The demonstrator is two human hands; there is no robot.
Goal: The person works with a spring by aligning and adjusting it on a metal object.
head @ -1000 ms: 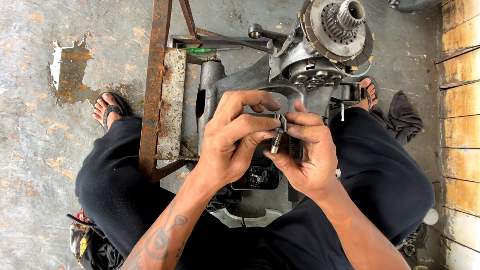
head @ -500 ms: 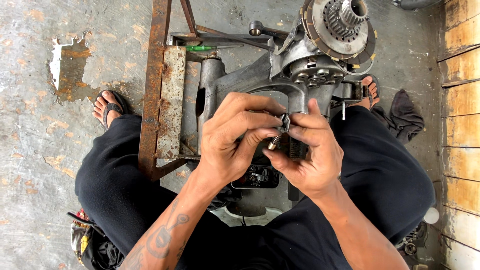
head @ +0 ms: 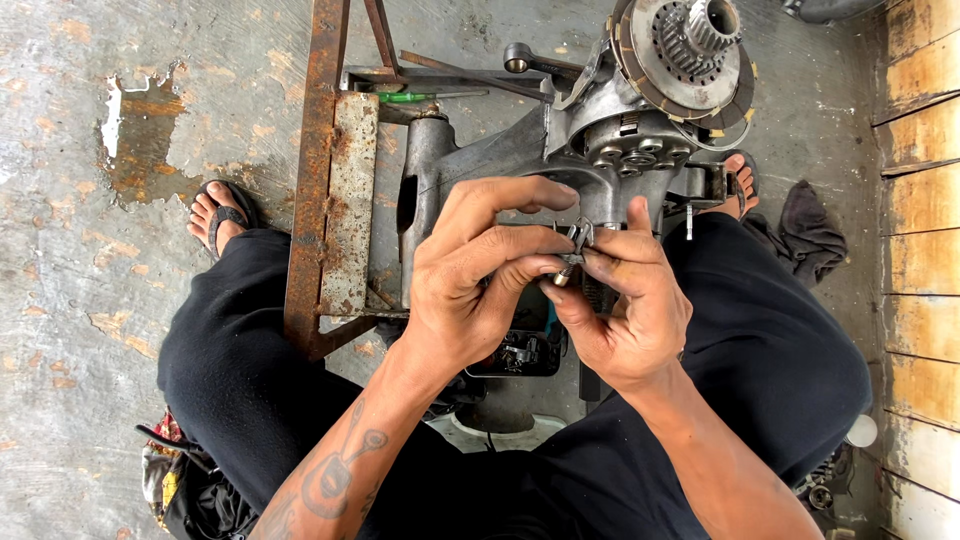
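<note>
The left hand and right hand met fingertip to fingertip, together pinching a small metal part. Just beyond them stood a grey engine casing on a rusty stand, its clutch farther off, above the right hand.

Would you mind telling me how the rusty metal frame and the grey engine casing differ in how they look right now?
The rusty metal frame is brown-orange and flaking, while the engine casing is smooth grey cast metal. The frame is made of flat, straight bars; the casing is rounded and carries a round clutch assembly at one end. The frame is untouched, whereas the left hand and right hand pinch a small metal part over the casing. Both sit between the person's knees.
</note>
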